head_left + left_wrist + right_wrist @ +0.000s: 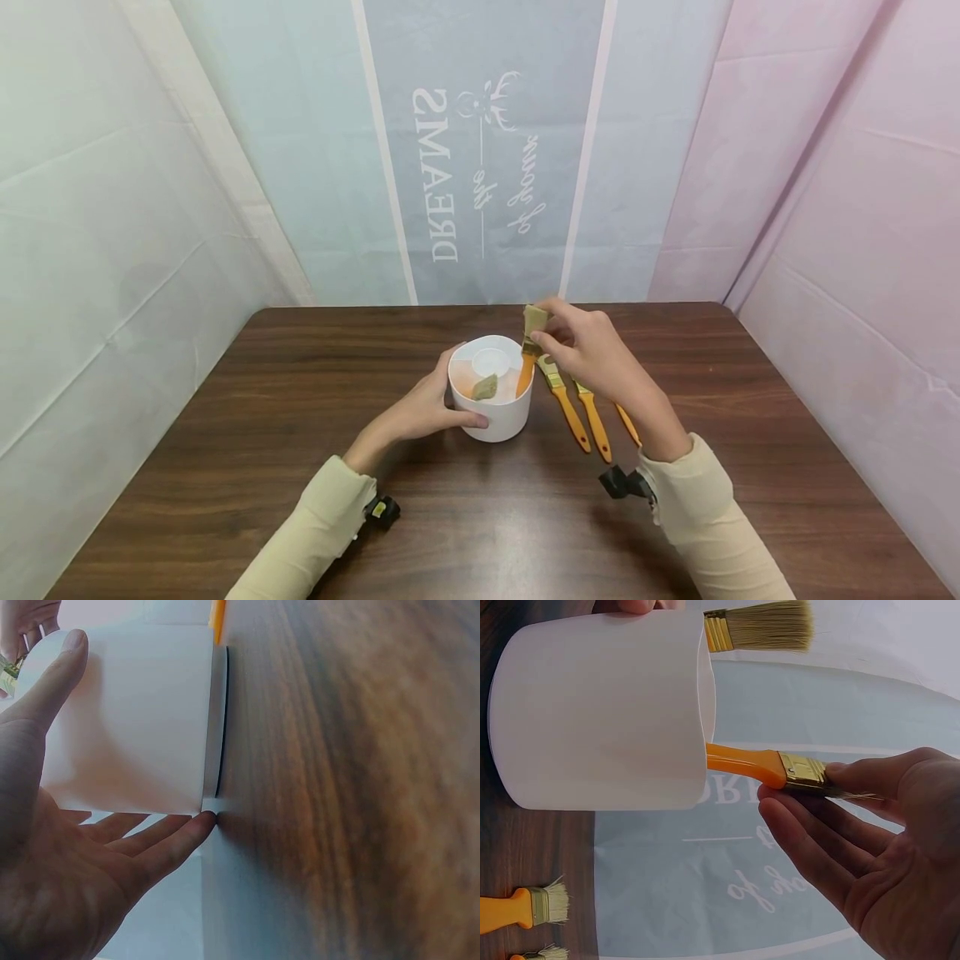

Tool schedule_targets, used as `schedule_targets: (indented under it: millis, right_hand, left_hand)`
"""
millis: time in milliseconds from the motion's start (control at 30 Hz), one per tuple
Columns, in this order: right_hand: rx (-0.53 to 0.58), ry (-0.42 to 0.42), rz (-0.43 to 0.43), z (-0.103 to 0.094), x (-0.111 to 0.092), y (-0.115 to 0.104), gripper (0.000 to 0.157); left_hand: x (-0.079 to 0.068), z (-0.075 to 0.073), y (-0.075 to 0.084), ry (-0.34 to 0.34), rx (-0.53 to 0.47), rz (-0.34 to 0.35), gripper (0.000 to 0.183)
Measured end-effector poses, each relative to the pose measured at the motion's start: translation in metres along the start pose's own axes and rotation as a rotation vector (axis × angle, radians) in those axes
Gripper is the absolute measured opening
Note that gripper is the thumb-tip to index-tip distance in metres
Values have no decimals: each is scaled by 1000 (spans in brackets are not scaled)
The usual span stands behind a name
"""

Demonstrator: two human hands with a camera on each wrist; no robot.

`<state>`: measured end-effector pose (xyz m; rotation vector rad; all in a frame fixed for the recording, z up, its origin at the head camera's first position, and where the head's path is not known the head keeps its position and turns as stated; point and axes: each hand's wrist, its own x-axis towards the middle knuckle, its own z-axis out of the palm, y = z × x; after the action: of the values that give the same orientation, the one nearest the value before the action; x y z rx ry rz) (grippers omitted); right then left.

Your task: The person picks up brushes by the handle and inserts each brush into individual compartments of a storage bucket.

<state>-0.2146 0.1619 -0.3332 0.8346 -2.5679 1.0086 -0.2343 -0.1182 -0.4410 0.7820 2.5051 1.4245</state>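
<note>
A white round container [491,421] stands on the table, with a smaller round well inside it. My left hand [423,408] holds it from the left side, thumb in front and fingers behind, as the left wrist view [82,877] also shows. Between thumb and fingers, my right hand [592,346] pinches a paintbrush [742,761] near its metal band. That brush points bristles up, and its orange handle reaches down inside the container's rim. Another paintbrush [769,626] leans in the container, bristles above the rim, its handle mostly hidden.
To the right of the container lie several more paintbrushes [573,421] with orange handles, one partly hidden under my right forearm. The brown wooden table [225,467] meets a printed cloth backdrop [487,275] at its far edge. Pale cloth walls rise on both sides.
</note>
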Motion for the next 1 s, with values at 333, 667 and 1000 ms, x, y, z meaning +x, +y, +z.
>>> schedule_targets:
  millis: [333, 667, 1000]
  right_hand:
    - [10, -47, 23, 2, 0, 1, 17]
    - [5, -63, 54, 3, -1, 1, 19]
    - [15, -86, 128, 3, -1, 2, 21]
  left_hand:
    - [1, 1, 0, -2, 11, -9, 120]
    - [1, 1, -2, -5, 9, 1, 122]
    - [1, 1, -2, 0, 9, -5, 122]
